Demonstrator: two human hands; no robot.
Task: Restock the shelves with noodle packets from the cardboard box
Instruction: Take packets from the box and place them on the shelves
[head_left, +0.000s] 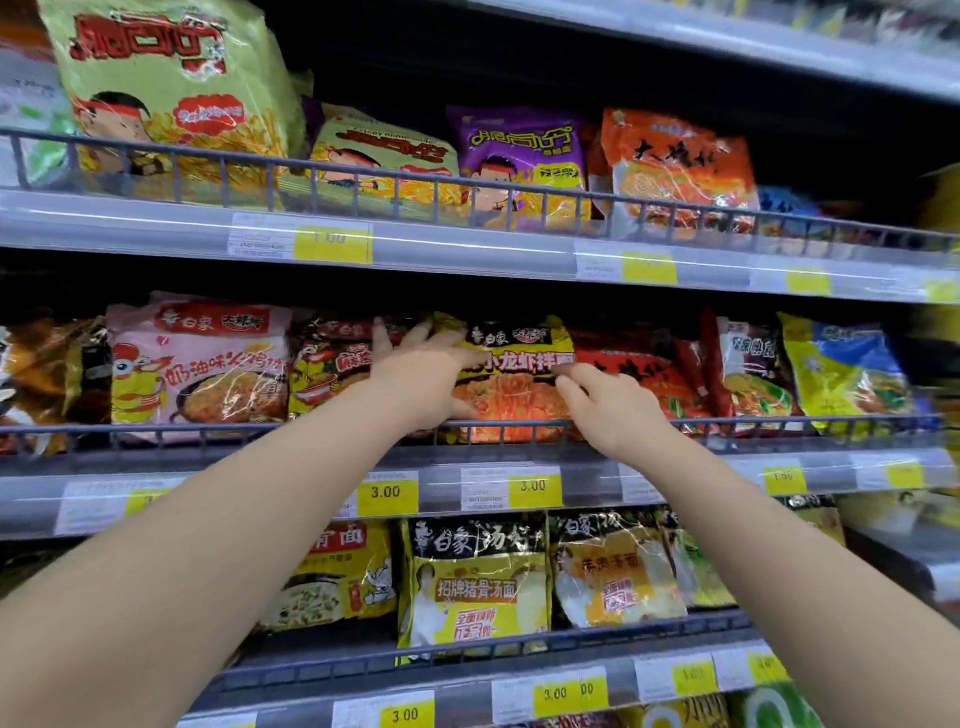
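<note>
So there were two hands in shot, both up on one yellow noodle packet (514, 387) standing on the middle shelf (727, 470). The left hand (423, 376) had its fingers spread out flat against the packet's top-left corner, spilling over onto the dark packet (327, 364) next door. The right hand (610, 410) had its fingers curled in, pinching the packet's right edge.

Counting that shelf: seven packet fronts that I could make out. Left of the left hand sat the dark one, then a pink packet (202, 364), then a blurry brownish one at the far end. Right of the right hand came a red packet (634, 374), touching the yellow one, and two more past it.

The upper shelf (467, 249), above both hands, held four clear fronts (two green, one purple, one orange) plus something blue too blurred to read. The lower shelf (457, 693), under the forearms, showed three yellow fronts clearly and a sliver of a fourth.

Every shelf had a low wire rail (208, 428) along its front edge, and the packets leaned behind it. The yellow packet's bottom sat behind the rail, between the two wrists. Packets were jammed side by side, with dark open space only above their tops. Two yellow 3.00 price tags (387, 492) sat just under the hands.
</note>
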